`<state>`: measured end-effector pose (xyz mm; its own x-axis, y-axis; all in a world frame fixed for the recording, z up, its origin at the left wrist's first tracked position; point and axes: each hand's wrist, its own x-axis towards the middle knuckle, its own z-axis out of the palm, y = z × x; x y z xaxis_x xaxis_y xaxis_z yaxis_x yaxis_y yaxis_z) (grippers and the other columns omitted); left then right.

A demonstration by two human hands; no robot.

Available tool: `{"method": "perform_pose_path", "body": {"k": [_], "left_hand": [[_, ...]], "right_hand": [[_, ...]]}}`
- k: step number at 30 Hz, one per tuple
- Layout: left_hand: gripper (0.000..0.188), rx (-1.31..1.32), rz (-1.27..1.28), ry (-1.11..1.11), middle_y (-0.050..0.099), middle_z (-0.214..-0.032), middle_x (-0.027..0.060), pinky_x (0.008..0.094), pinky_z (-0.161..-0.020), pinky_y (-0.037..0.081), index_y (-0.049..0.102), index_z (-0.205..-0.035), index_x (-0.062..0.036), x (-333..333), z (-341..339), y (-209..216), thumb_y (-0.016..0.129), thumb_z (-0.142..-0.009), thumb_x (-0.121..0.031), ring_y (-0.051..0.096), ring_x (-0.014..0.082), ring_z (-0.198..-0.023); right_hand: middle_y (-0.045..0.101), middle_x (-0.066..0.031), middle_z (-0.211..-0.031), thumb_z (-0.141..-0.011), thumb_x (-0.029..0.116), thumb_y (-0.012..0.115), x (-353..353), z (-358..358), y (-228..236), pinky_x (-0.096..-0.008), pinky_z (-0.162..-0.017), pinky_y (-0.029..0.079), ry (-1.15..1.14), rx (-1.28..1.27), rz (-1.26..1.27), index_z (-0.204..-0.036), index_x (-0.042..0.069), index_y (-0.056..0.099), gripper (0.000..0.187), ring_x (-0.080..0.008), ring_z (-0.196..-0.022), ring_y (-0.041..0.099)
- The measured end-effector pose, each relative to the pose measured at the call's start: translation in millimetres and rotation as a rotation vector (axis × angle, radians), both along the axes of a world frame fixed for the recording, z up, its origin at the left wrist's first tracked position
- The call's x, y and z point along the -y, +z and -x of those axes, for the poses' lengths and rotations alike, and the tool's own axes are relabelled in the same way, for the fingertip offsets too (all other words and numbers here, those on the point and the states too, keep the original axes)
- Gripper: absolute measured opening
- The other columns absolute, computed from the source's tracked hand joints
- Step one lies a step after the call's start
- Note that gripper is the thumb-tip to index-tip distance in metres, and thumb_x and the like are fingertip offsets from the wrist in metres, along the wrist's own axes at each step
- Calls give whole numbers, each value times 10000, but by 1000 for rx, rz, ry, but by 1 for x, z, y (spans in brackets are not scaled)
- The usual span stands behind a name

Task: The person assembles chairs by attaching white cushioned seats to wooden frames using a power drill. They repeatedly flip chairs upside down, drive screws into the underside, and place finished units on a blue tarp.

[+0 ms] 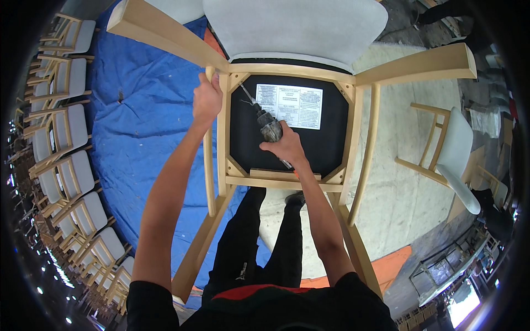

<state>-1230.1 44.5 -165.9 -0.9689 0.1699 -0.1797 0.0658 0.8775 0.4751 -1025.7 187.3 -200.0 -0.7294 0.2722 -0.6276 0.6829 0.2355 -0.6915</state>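
Note:
An upturned wooden chair stands before me, its legs pointing toward me and its black seat underside showing. My right hand is wrapped round a worn grey power screwdriver. Its long thin bit points to the far left corner, with the tip by the wooden corner block; whether it touches a screw is too small to tell. At the far left leg, my left hand is closed round the upper end of the side rail. A white printed label lies on the black underside.
Blue sheeting covers the floor at left, beside a long row of chairs. Another pale-seated chair lies at right on a light floor covering. The chair's grey backrest extends away at the far side.

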Motion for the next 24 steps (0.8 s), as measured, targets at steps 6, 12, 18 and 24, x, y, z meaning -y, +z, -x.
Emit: {"method": "perform_pose_path", "body": {"k": [6,12,18,24], "left_hand": [[368,-14,14,-10,616,-855,372,641,-717,462,421,-1129,-1,1,-5,5,400,-1011,-348,584,571,-830],[375,-2,34,-12,616,-863,375,633,-714,470,414,-1131,-4,-2,-5,6,390,-1014,-358,589,570,-824],[377,20,42,0,617,-871,372,635,-720,467,413,-1133,-10,0,-4,7,386,-1015,-366,586,573,-831],[379,10,46,12,618,-877,371,638,-718,464,414,-1135,-13,-5,-9,7,389,-1014,-372,586,570,-844]], "right_hand": [[681,-238,-987,-592,328,803,-8,6,5,-451,-838,533,84,65,-126,-1280,21,481,819,-410,-942,656],[679,-253,-953,-593,342,809,-1,5,-4,-465,-841,531,79,101,-190,-1260,33,471,809,-435,-917,654],[676,-255,-975,-592,373,823,-1,3,1,-467,-841,530,90,78,-191,-1249,33,463,823,-431,-940,652],[669,-251,-1004,-634,363,804,-4,5,-2,-472,-859,532,121,144,-186,-1266,38,433,801,-424,-964,653]]}}
